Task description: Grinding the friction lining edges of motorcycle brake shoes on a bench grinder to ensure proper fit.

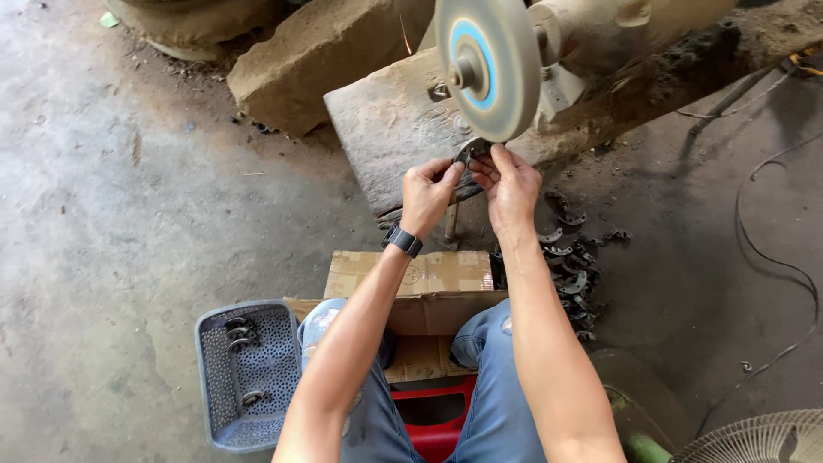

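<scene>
Your left hand (426, 193) and right hand (512, 182) pinch a small curved grey metal piece (471, 152) against the spinning grey grinding wheel (489, 64); a slip risks grazing your fingertips.

Grey grinding wheel (489, 64) looks matt and gritty, its blue centre ring smoother. Between my left hand (426, 195) and right hand (511, 184), the metal piece (470, 153) is dull and dark. Rough stone block (403, 129) under the wheel, dusty concrete floor (111, 206). Cardboard box (411, 283) near me is matt brown; plastic basket (244, 373) at left, grey and perforated. Metal parts (570, 257) at right, dull with some sheen.
</scene>
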